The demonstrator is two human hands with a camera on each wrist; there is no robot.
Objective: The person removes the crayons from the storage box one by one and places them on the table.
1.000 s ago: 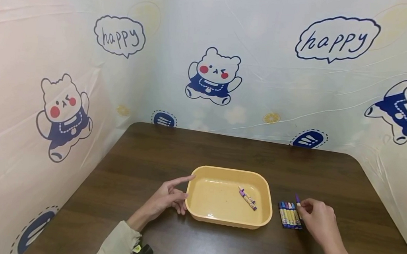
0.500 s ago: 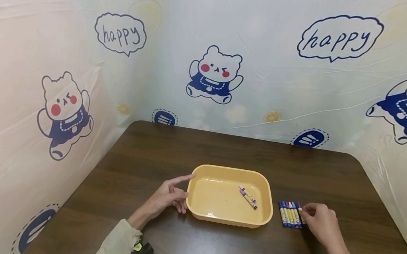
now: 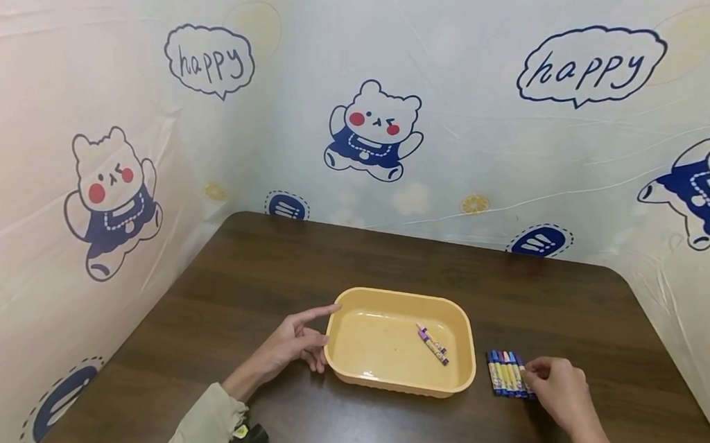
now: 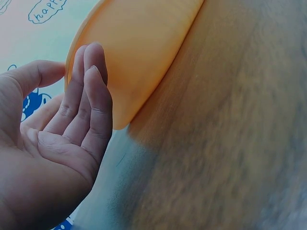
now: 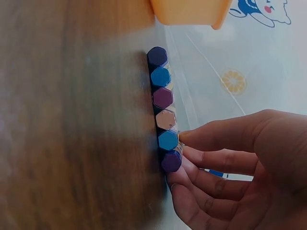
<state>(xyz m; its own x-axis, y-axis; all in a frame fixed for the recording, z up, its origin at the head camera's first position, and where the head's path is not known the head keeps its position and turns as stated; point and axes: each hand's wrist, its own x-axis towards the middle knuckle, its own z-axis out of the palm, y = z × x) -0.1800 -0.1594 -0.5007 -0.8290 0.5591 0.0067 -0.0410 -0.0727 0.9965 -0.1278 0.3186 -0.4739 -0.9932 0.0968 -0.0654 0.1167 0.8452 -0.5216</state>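
My left hand [image 3: 282,346] touches the left rim of a yellow plastic tray [image 3: 389,385], index finger extended and thumb at the rim. In the left wrist view, the other fingers lie beside the tray's wall. Two slim crayons [image 3: 434,347] with purple parts lie inside the tray, to the right. A row of several crayons [image 3: 505,376] lies side by side on the table, right of the tray. At the row's right end my right hand [image 3: 563,394] pinches a purple-ended crayon [image 5: 171,162], its thumb close by a blue-ended crayon [image 5: 168,141]. The fingers hide part of the purple-ended crayon.
The brown wooden table [image 3: 327,254] extends behind and around the tray. A printed curtain [image 3: 455,139] with bears and speech bubbles encloses its back and sides. Each wrist wears a black camera [image 3: 256,438].
My right hand has brought the purple-ended crayon down and against the row's right end; its tip stuck up past the others before. The left hand and tray have stayed put.
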